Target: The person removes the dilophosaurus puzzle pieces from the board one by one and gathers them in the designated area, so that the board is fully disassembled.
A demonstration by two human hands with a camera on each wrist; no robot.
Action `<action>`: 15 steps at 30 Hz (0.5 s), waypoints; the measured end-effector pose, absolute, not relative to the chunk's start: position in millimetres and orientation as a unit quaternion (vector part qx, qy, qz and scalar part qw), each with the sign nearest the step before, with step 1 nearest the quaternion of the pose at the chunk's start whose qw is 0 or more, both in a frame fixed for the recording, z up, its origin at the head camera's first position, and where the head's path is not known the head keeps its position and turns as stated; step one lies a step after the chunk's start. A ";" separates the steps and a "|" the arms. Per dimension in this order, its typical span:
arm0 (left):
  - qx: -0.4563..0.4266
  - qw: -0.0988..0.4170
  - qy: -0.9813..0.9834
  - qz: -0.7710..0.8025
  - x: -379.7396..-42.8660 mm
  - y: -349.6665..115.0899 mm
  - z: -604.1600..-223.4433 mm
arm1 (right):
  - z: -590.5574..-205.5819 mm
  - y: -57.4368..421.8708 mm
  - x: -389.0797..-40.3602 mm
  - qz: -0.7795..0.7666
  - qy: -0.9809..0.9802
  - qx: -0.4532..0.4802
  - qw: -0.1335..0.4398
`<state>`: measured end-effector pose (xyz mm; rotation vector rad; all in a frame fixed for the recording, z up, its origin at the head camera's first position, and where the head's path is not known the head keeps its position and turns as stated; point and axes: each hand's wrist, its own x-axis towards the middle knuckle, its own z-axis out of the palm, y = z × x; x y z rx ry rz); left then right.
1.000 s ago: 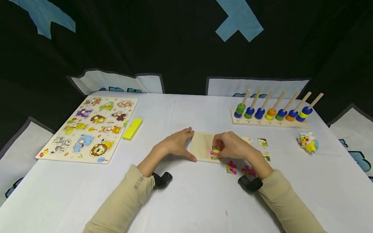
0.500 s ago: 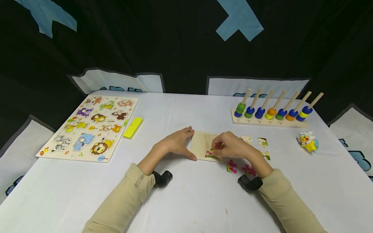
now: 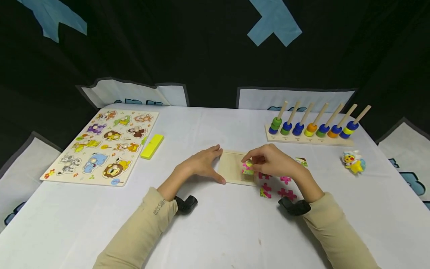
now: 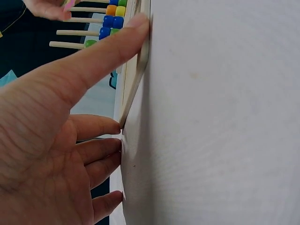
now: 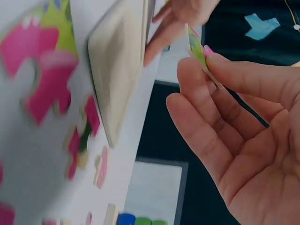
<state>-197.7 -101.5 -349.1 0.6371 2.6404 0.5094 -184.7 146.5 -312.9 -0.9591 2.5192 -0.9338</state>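
Note:
In the head view my right hand (image 3: 268, 161) pinches a green and pink jigsaw piece (image 3: 248, 167) over the right part of a shallow wooden puzzle tray (image 3: 231, 167). The right wrist view shows that piece (image 5: 197, 49) edge-on between thumb and fingertips, raised off the tray (image 5: 115, 61). My left hand (image 3: 203, 164) lies spread at the tray's left side. Its thumb (image 4: 103, 58) rests against the near edge, and its fairly straight fingers reach down along the left edge. Pink jigsaw pieces (image 3: 287, 194) lie right of the tray, several partly hidden by my right hand.
An animal peg board (image 3: 100, 147) and a yellow block (image 3: 152, 147) lie at the left. At the back right stands a wooden rack of pegs with coloured beads (image 3: 310, 139). A small yellow toy figure (image 3: 354, 161) sits at the far right.
My right hand has lifted and turned the jigsaw piece, and its wrist has swung right. Pink pieces beneath it now show, while some at the back are covered. The left hand stays in place.

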 end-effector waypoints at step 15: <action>0.233 0.190 0.936 0.180 -196.3 -101.0 -347.2 | -314.8 223.1 -171.1 -0.321 0.888 -0.276 0.179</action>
